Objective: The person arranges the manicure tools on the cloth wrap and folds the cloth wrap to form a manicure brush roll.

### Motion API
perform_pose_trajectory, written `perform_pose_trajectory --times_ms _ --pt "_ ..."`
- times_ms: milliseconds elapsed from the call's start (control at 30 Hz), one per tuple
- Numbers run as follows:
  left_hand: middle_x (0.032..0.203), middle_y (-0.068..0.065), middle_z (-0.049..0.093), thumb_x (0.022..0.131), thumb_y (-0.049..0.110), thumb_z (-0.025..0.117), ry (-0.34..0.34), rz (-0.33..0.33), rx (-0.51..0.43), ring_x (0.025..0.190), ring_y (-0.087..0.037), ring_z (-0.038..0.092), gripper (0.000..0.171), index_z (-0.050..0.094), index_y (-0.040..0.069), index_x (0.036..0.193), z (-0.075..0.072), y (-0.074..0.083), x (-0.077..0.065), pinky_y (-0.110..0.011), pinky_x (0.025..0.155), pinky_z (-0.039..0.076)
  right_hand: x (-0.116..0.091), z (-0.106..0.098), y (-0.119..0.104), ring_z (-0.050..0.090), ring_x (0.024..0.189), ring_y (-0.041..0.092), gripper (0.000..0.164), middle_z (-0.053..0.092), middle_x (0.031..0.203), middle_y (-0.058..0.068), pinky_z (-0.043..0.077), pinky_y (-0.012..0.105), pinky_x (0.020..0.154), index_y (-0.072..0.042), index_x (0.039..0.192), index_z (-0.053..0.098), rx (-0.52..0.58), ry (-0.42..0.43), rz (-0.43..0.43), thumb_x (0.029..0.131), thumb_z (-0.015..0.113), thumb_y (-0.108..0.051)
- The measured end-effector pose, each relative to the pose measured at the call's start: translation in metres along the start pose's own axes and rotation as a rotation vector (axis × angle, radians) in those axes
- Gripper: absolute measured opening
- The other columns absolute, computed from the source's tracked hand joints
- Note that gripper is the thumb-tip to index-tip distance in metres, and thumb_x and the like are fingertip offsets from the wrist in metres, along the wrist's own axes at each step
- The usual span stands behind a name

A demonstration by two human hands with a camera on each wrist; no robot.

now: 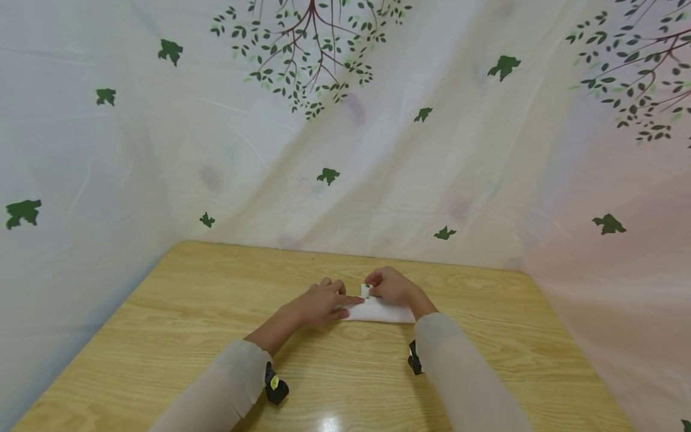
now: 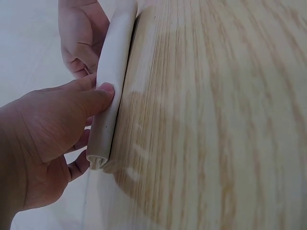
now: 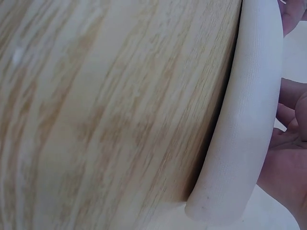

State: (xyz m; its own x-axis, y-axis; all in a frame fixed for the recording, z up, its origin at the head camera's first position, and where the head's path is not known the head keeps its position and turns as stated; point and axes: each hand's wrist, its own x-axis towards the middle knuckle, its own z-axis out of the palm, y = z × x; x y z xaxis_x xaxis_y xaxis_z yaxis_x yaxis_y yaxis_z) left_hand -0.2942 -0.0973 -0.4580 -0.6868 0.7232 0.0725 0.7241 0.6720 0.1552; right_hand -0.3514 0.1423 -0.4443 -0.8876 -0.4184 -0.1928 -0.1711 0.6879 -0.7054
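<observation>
A white, soft-looking folded pad (image 1: 380, 313) lies crosswise on the table, with a thick rounded near edge. From its top rises a narrow white tab (image 1: 365, 289) bearing small dark dots like snaps. My left hand (image 1: 320, 305) grips the pad's left end; its index finger stretches to the base of the tab. In the left wrist view, the thumb presses on the rolled edge (image 2: 112, 62) and the other fingers are behind it. My right hand (image 1: 395, 285) pinches the tab with bent fingers. In the right wrist view, the pad (image 3: 247, 115) partly hides that hand.
The wood-grain table (image 1: 345, 372) reaches back to a pale cloth backdrop (image 1: 270, 150) printed with green leaves and branches, which also hangs at both sides. Small black devices sit at both wrists, one by the left sleeve (image 1: 227, 378) and one by the right sleeve (image 1: 464, 372).
</observation>
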Motion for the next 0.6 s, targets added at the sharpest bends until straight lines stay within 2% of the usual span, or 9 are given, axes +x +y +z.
perform_pose_trajectory --times_ms 67,167,300,500,600 --pt "0.117 -0.004 0.056 0.105 0.034 0.059 -0.004 -0.006 -0.004 0.09 -0.019 0.043 0.044 0.056 0.034 0.148 0.0 0.001 0.0 -0.033 0.072 0.037 0.0 0.0 0.0 0.058 0.107 0.022 0.032 0.066 0.121 0.009 0.049 0.042 0.097 -0.001 0.129 0.066 0.011 0.005 0.01 0.098 0.066 -0.006" --pt "0.117 -0.003 0.056 0.105 0.034 0.059 -0.02 -0.022 -0.005 0.091 -0.018 0.043 0.044 0.055 0.035 0.149 -0.001 0.002 0.001 -0.034 0.072 0.037 -0.002 -0.001 0.002 0.057 0.098 0.019 0.031 0.067 0.112 0.007 0.049 0.035 0.087 0.0 0.128 0.068 0.03 0.016 0.019 0.098 0.066 -0.006" --pt "0.119 -0.003 0.055 0.106 0.035 0.058 -0.046 -0.042 -0.008 0.091 -0.018 0.042 0.044 0.054 0.036 0.149 -0.003 0.003 0.003 -0.035 0.073 0.037 -0.004 -0.002 0.004 0.057 0.092 0.016 0.027 0.067 0.103 0.005 0.048 0.03 0.08 0.001 0.124 0.07 0.036 0.014 -0.014 0.099 0.065 -0.006" --pt "0.117 -0.002 0.055 0.106 0.034 0.058 -0.046 -0.044 -0.008 0.091 -0.018 0.042 0.044 0.054 0.036 0.15 -0.003 0.003 0.003 -0.034 0.073 0.038 -0.011 -0.005 0.003 0.062 0.09 0.014 0.019 0.075 0.104 0.007 0.051 0.032 0.081 0.0 0.113 0.076 -0.018 0.018 -0.165 0.099 0.066 -0.007" --pt "0.116 -0.003 0.055 0.105 0.034 0.059 -0.037 -0.043 -0.009 0.09 -0.018 0.042 0.044 0.055 0.035 0.149 -0.004 0.002 0.003 -0.034 0.073 0.038 -0.017 -0.006 0.001 0.067 0.099 0.019 0.02 0.076 0.11 0.01 0.054 0.036 0.085 -0.001 0.113 0.077 -0.073 0.016 -0.255 0.102 0.063 -0.011"
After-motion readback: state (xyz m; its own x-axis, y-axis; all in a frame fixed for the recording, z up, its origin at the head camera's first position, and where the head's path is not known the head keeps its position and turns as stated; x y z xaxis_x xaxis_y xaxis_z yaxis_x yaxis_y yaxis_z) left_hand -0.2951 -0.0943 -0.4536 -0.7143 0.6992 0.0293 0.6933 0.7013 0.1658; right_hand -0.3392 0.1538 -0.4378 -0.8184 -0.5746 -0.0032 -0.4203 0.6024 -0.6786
